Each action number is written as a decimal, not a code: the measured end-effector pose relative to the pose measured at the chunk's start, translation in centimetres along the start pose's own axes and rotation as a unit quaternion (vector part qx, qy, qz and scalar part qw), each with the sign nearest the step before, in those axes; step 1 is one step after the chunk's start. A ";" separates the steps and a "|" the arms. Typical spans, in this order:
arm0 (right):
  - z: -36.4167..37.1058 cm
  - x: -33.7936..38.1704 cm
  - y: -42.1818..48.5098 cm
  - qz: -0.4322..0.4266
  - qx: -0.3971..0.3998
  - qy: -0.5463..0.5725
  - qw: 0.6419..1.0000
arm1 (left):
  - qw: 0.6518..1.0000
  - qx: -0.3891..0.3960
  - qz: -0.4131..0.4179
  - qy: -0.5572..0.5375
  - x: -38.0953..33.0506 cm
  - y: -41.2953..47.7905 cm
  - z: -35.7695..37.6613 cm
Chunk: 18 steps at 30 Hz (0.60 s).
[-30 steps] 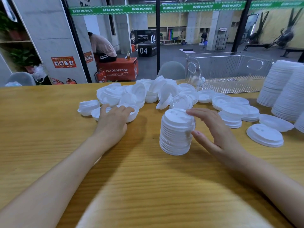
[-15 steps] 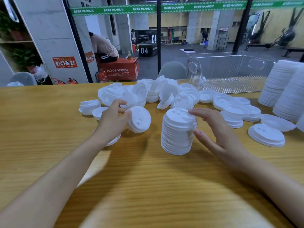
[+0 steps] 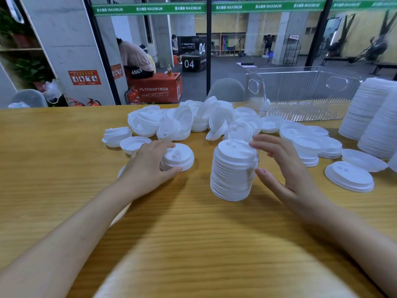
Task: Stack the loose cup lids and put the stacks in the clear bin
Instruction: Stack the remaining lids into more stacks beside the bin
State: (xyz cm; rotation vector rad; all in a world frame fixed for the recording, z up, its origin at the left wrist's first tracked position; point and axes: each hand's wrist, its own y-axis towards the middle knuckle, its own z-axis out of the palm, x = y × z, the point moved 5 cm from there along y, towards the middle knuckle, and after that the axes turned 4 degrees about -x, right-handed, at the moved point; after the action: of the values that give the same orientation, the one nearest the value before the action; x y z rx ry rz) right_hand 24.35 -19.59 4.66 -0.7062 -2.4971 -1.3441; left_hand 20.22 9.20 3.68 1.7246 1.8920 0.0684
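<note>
Nearest the viewer, a table [image 3: 193, 233] of yellow wood with a fine, straight grain is crossed by two bare forearms. The left hand [image 3: 148, 166] is closed round a lid [image 3: 179, 157], a round white piece of thin plastic with a raised rim and a moulded sip hole. It is gripped between the thumb at its near edge and curled fingers at its far edge; whether it rests on the table cannot be told. To its right, a stack [image 3: 234, 171] of nested white lids stands upright near the table's middle, its side finely ribbed by the layered rims. The right hand [image 3: 285, 175] is held open beside the stack's right side, fingers nearly straight, fingertips at the top rim and thumb just beside the wall. Further right, a flat lid [image 3: 349, 176] lies alone. Beyond the hands, loose lids [image 3: 193, 121] are heaped in a disordered band, some tilted, some inverted like shallow bowls. Tall stacks [image 3: 373, 117] of white lids, slightly tapered, rise at the right edge. At the table's far right, behind the heap, the bin [image 3: 300, 93] of clear, ribbed plastic with oval handle holes is seen. A red box [image 3: 156, 89] stands behind glass.
</note>
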 end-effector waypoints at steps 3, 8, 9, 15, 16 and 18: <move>0.1 0.2 0.0 -0.005 0.008 -0.008 1.000 | 1.000 0.007 0.000 0.002 0.3 0.0 0.4; 0.4 1.3 0.1 -0.069 0.020 -0.065 0.995 | 1.000 0.008 0.012 -0.006 0.4 0.2 0.9; 0.6 1.6 0.2 -0.079 0.025 -0.073 0.994 | 1.000 0.005 0.011 -0.007 0.4 0.2 0.9; 1.9 2.3 0.3 -0.099 0.055 -0.120 0.986 | 1.000 0.004 0.003 -0.020 0.7 0.3 0.9; 2.1 2.4 0.4 -0.101 0.057 -0.124 0.985 | 1.000 -0.002 0.007 -0.022 0.7 0.4 0.9; 2.1 2.6 0.6 -0.087 0.050 -0.102 0.990 | 0.998 -0.032 0.019 -0.059 -0.3 0.2 0.2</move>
State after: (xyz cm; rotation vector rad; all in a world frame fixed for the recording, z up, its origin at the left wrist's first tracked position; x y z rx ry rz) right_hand 22.49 -16.81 4.98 -0.6465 -2.8236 -1.2466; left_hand 20.47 8.94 3.73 1.6853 1.7526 0.0395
